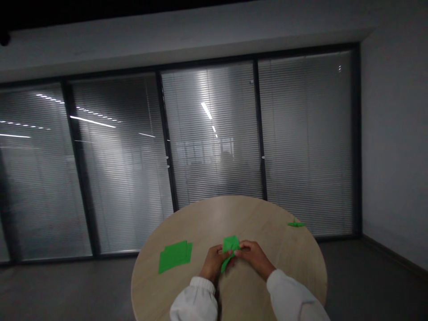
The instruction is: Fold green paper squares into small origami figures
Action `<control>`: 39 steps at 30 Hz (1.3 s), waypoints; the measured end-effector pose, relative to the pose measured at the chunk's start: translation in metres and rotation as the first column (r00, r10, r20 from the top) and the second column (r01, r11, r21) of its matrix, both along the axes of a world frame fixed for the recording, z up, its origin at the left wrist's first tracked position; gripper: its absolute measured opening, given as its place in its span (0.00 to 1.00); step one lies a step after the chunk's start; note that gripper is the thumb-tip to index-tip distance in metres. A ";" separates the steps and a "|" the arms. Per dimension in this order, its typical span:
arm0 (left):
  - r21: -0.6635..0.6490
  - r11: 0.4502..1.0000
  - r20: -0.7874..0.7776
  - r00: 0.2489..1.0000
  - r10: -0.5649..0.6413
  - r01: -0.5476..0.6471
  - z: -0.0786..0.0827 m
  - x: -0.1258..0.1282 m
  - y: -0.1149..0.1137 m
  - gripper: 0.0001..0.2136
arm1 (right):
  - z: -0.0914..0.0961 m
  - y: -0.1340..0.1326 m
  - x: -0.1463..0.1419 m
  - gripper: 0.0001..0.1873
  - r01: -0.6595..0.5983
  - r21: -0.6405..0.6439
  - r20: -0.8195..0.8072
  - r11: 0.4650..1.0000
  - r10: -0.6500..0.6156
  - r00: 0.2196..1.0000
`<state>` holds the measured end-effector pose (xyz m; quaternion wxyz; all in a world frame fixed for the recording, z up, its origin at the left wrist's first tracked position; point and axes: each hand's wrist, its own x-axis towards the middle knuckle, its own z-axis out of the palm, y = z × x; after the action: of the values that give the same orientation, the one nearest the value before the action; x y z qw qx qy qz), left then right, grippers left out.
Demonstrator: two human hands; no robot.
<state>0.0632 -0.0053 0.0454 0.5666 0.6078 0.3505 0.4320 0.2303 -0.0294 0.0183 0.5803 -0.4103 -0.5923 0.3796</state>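
A partly folded piece of green paper [230, 243] is held between my two hands, over the near middle of the round table. My left hand [213, 262] pinches its left edge, with the thumb lying across the front. On the other side, my right hand [254, 256] grips the right edge between thumb and fingers. The two thumbs come close together on the paper, and a narrow green part hangs below them. Some fingers are hidden behind the paper.
Flat green paper sheets [174, 256] lie overlapping on the left of the wooden table [230, 209]. A small folded green paper shape [296, 224] rests near the table's far right edge. Glass panels with blinds [214, 178] stand beyond the table.
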 end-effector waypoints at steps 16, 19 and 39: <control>-0.126 0.991 0.209 0.978 -0.025 0.052 -0.003 -0.009 0.001 0.20 | 0.006 -0.003 0.003 0.21 0.006 0.149 0.129 0.989 -0.025 0.991; -0.071 0.997 0.133 0.991 0.021 -0.012 -0.003 -0.008 0.003 0.18 | 0.006 -0.003 0.002 0.20 -0.026 0.138 0.125 0.990 0.008 0.992; -0.305 0.945 0.282 0.959 -0.031 0.121 -0.010 -0.003 0.001 0.19 | -0.009 0.013 0.009 0.19 0.184 0.052 0.009 0.982 -0.185 0.983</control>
<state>0.0604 -0.0047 0.0356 0.7168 0.4558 0.3103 0.4268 0.2388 -0.0163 0.0090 0.6190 -0.4512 -0.5652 0.3063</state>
